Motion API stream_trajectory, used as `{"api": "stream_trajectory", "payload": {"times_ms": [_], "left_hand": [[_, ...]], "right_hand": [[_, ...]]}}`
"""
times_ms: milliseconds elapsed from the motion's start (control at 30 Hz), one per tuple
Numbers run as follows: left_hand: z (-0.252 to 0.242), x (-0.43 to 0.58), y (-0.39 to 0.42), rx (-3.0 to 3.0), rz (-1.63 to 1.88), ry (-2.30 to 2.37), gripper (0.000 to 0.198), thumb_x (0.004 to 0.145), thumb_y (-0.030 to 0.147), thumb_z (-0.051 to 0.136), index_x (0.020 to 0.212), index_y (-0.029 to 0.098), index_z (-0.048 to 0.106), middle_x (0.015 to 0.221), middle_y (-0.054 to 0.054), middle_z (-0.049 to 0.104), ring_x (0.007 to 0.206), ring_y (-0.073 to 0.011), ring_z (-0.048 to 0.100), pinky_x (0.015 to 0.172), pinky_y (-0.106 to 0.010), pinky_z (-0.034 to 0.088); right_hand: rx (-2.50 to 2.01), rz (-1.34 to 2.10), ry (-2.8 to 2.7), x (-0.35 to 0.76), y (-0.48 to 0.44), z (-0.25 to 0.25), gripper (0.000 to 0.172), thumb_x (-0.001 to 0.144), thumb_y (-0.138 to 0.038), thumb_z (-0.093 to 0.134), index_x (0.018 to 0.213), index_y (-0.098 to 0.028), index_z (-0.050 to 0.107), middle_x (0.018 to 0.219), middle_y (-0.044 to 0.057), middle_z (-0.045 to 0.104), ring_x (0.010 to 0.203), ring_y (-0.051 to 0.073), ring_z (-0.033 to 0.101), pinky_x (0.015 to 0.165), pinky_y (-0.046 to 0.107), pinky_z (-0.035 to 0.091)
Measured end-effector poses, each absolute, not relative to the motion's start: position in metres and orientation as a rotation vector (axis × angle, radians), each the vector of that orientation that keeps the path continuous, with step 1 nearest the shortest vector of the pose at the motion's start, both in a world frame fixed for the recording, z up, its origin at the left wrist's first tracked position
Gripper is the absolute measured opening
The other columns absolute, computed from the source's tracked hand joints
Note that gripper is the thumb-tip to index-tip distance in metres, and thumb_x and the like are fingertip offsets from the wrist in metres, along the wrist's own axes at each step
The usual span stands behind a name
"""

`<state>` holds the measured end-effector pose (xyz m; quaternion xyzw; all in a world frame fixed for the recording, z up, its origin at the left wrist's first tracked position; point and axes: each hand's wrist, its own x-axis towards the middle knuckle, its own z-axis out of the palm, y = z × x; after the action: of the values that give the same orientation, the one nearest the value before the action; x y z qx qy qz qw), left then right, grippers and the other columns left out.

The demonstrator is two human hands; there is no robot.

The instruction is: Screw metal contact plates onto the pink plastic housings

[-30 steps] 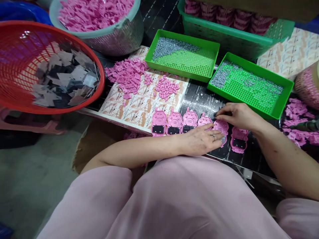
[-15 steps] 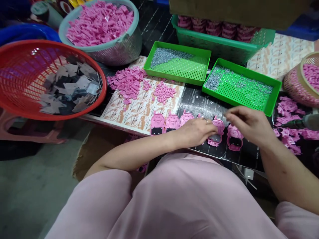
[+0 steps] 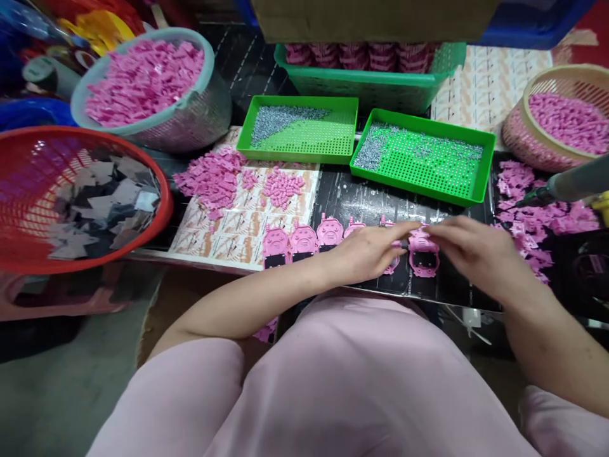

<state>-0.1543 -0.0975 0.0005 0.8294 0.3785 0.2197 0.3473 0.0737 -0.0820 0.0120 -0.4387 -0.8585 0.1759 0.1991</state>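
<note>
Left to right: a red plastic basket (image 3: 90, 133) holds flat grey and black cut pieces (image 3: 109, 203). Behind it, a grey perforated basket (image 3: 200, 124) is heaped with small pink plastic parts (image 3: 143, 82). Printed paper sheets (image 3: 242, 238) on the black glossy bench (image 3: 375, 203) carry loose pink parts (image 3: 212, 178).

Further back are 2 green perforated plastic trays (image 3: 297, 149) with silver screws (image 3: 280, 120), and a green plastic basket (image 3: 361, 86) of stacked pink pieces (image 3: 359, 57). At far right, a tan woven basket (image 3: 561, 73) holds more pink parts (image 3: 571, 124), and a grey electric screwdriver (image 3: 575, 184) points left over a loose pink pile (image 3: 537, 212).

Along the bench's near side runs a row of 6 pink plastic housings (image 3: 303, 241), though 1 is mostly hidden under the left hand (image 3: 366, 254). The rightmost pink housing (image 3: 423, 260) lies between the hands, its long axis running front to back, black panel up.

The right hand (image 3: 476, 254) is nearer, its fingers (image 3: 440, 231) together just above the housing's far end. Blur hides whether they pinch anything, so I can't tell. The left fingers (image 3: 397, 235) are together and stretched flat, tips just left of it, not clamped.
</note>
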Motion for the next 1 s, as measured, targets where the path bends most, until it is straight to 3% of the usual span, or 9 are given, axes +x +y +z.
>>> {"api": "stream_trajectory", "payload": {"times_ms": [100, 267, 433, 700, 933, 1000], "left_hand": [[-0.008, -0.142, -0.104, 2.602, 0.517, 0.912, 0.031, 0.098, 0.022, 0.045, 0.126, 0.013, 0.055, 0.132, -0.012, 0.060, 0.125, -0.0219, 0.056, 0.103, -0.041, 0.045], [-0.022, -0.120, -0.111, 2.919, 0.320, 0.816, 0.045, 0.096, 0.037, 0.052, 0.131, 0.009, 0.053, 0.140, -0.018, 0.051, 0.132, -0.0273, 0.048, 0.111, -0.046, 0.036], [-0.023, -0.117, -0.107, 2.999, 0.281, 0.790, 0.037, 0.100, 0.028, 0.041, 0.129, 0.010, 0.056, 0.127, -0.015, 0.062, 0.123, -0.0232, 0.057, 0.109, -0.043, 0.038], [-0.025, -0.123, -0.107, 3.017, 0.311, 0.763, 0.036, 0.099, 0.017, 0.038, 0.129, 0.009, 0.056, 0.128, -0.014, 0.062, 0.123, -0.0228, 0.056, 0.109, -0.044, 0.039], [-0.028, -0.126, -0.106, 2.999, 0.317, 0.767, 0.036, 0.096, 0.015, 0.043, 0.129, 0.007, 0.054, 0.127, -0.017, 0.062, 0.121, -0.0246, 0.058, 0.107, -0.045, 0.040], [-0.027, -0.125, -0.105, 2.994, 0.332, 0.763, 0.034, 0.097, 0.017, 0.045, 0.128, 0.007, 0.055, 0.125, -0.017, 0.063, 0.119, -0.0247, 0.059, 0.106, -0.046, 0.041]], "right_hand": [[-1.468, 0.663, -2.064, 0.085, -0.066, 0.002, 0.024, 0.084, -0.040, 0.062, 0.099, -0.024, 0.073, 0.091, 0.005, 0.074, 0.078, 0.020, 0.069, 0.074, 0.035, 0.055], [-1.560, 0.892, -1.917, 0.072, -0.045, -0.012, 0.024, 0.074, -0.046, 0.070, 0.081, -0.024, 0.075, 0.080, 0.003, 0.074, 0.072, 0.019, 0.067, 0.070, 0.033, 0.053], [-1.537, 0.951, -2.022, 0.060, -0.031, -0.017, 0.021, 0.072, -0.044, 0.071, 0.075, -0.024, 0.075, 0.077, 0.002, 0.073, 0.070, 0.017, 0.066, 0.065, 0.031, 0.049], [-1.526, 0.844, -2.235, 0.050, -0.029, -0.021, 0.018, 0.076, -0.038, 0.069, 0.074, -0.020, 0.073, 0.074, 0.003, 0.069, 0.066, 0.014, 0.061, 0.061, 0.027, 0.043], [-1.631, 0.781, -2.294, 0.045, -0.031, -0.018, 0.016, 0.082, -0.034, 0.065, 0.079, -0.018, 0.067, 0.078, 0.002, 0.066, 0.071, 0.012, 0.058, 0.066, 0.026, 0.039], [-1.660, 0.745, -2.292, 0.044, -0.031, -0.019, 0.018, 0.081, -0.035, 0.066, 0.089, -0.019, 0.065, 0.079, 0.001, 0.065, 0.070, 0.013, 0.056, 0.063, 0.026, 0.036]]}}
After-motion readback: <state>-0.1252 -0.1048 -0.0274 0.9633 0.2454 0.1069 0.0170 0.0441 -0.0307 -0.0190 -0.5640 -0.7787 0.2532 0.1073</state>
